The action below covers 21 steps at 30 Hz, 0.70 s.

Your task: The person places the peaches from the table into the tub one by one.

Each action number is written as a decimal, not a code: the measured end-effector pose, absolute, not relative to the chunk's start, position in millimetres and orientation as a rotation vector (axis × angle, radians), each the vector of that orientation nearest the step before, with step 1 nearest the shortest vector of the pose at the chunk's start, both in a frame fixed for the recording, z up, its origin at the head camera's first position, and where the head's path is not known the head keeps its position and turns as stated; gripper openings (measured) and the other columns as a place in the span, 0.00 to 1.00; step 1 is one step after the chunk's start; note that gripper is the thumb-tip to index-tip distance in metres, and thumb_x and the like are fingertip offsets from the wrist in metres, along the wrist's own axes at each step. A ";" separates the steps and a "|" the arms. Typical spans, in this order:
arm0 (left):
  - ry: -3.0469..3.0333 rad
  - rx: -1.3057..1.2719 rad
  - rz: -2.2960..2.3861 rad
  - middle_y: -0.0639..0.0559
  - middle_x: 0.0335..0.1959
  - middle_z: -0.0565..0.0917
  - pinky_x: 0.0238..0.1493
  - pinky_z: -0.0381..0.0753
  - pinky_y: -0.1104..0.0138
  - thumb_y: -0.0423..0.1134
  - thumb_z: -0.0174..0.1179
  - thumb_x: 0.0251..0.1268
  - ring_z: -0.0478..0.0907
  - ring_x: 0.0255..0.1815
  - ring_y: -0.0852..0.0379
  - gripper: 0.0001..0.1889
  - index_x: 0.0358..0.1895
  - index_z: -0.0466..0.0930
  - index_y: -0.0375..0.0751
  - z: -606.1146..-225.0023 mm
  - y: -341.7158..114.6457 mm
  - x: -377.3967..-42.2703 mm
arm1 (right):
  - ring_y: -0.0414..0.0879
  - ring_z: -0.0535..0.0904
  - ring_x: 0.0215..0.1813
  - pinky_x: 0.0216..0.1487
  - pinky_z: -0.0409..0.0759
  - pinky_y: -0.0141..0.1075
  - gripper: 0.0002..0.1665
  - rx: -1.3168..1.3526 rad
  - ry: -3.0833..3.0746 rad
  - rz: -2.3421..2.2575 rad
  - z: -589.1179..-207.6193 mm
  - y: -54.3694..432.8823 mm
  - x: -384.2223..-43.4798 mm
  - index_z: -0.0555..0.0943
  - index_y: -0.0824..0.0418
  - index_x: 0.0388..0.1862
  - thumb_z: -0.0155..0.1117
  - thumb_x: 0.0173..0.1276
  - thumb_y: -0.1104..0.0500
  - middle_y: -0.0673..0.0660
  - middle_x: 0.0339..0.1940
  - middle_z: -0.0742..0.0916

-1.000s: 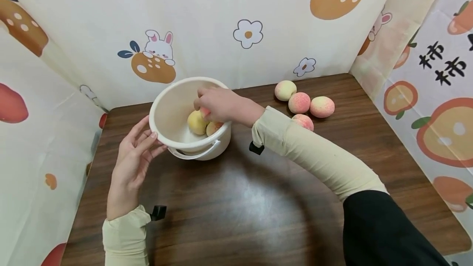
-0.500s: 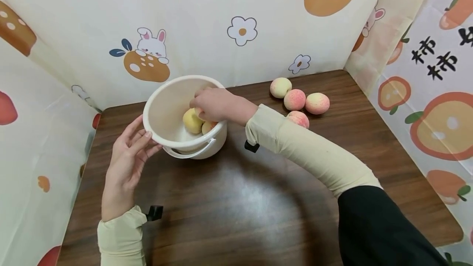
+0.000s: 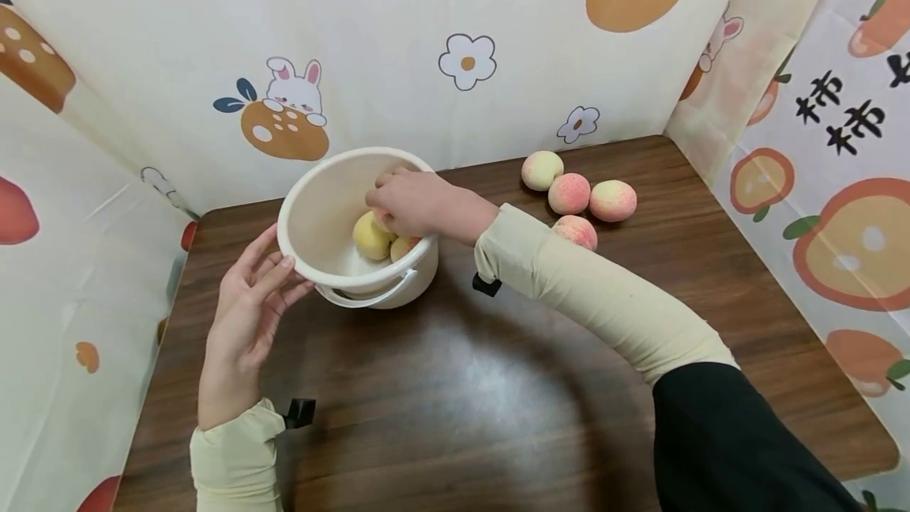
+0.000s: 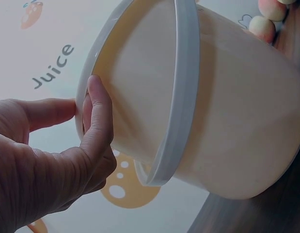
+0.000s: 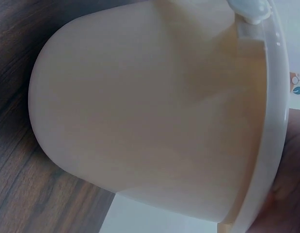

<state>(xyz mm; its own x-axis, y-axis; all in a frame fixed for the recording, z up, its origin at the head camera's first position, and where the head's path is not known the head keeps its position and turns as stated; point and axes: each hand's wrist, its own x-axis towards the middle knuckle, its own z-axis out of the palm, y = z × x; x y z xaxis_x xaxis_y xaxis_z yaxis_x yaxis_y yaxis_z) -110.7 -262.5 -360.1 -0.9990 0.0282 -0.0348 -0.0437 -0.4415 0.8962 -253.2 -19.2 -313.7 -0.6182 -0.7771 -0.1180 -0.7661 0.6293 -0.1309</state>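
A cream plastic bucket [image 3: 306, 231] with a white rim and a lowered handle [image 4: 186, 87] stands on the table, its mouth open upward. My left hand [image 3: 245, 314] pinches its rim at the left, thumb and fingers on either side of the edge. Over the right side of the rim my right hand [image 3: 412, 200] reaches inside. Its fingers curl down around a pinkish peach [image 3: 382, 219], mostly hidden. Below it in the bucket lie a yellow peach [image 3: 371, 239] and an orange-tinted peach [image 3: 403, 249]. The right wrist view shows only the bucket's outer wall [image 5: 150, 107], not the hand's fingers.
Several peaches [image 3: 569, 193] sit in a loose group on the brown wooden table [image 3: 441, 385], right of the bucket. One peach [image 3: 576, 231] is partly covered by the right sleeve. Printed cloth walls [image 3: 384, 38] close in the back and both sides.
Both hands and the bucket keep nearly the same places. The peach under my right fingers shows less than a second ago, and the whole view has shifted slightly.
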 end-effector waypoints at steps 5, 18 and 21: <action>1.626 -0.019 2.645 0.47 0.47 0.84 0.43 0.93 0.64 0.24 0.53 0.78 0.86 0.38 0.56 0.34 0.82 0.53 0.37 -358.4 -263.4 -111.0 | 0.56 0.77 0.58 0.62 0.78 0.44 0.16 -1.283 2.721 -0.169 -313.5 -19.6 -254.2 0.82 0.55 0.58 0.54 0.77 0.58 0.56 0.53 0.84; 1.609 -0.021 2.659 0.47 0.46 0.84 0.42 0.93 0.64 0.24 0.53 0.78 0.86 0.38 0.56 0.33 0.81 0.54 0.36 -359.0 -264.0 -110.4 | 0.54 0.73 0.65 0.60 0.79 0.46 0.26 -1.326 2.950 -0.324 -314.1 -11.5 -249.9 0.79 0.55 0.66 0.52 0.70 0.59 0.53 0.63 0.82; 1.597 -0.021 2.664 0.46 0.46 0.84 0.42 0.93 0.64 0.24 0.53 0.78 0.86 0.38 0.56 0.33 0.81 0.54 0.36 -360.6 -261.8 -111.3 | 0.54 0.71 0.67 0.62 0.78 0.47 0.27 -1.304 2.979 -0.285 -313.8 -7.3 -250.2 0.78 0.55 0.67 0.50 0.70 0.59 0.53 0.65 0.81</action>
